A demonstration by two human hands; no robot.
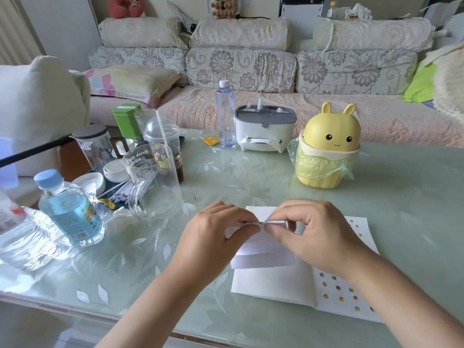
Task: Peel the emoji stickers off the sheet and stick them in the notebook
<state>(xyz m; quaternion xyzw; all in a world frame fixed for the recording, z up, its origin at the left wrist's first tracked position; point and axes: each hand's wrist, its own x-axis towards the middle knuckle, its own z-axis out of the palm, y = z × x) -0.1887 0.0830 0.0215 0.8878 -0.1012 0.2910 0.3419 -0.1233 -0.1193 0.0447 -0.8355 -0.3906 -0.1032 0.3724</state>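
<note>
An open white notebook (273,282) lies on the glass table in front of me; its right page carries several small yellow emoji stickers (339,292). Above its left page I hold a white sticker sheet (261,249), seen mostly from its blank back. My left hand (216,234) pinches the sheet's upper edge from the left. My right hand (311,232) pinches the same edge from the right, fingertips almost touching the left ones. A tiny yellow sticker (261,223) shows between the fingertips.
A yellow rabbit-shaped bin (326,146) with a plastic liner stands beyond the notebook. A white tissue box (263,131) and a clear bottle (225,114) stand further back. Cups, a glass jug (153,179) and water bottles (70,209) crowd the table's left side. A sofa runs behind.
</note>
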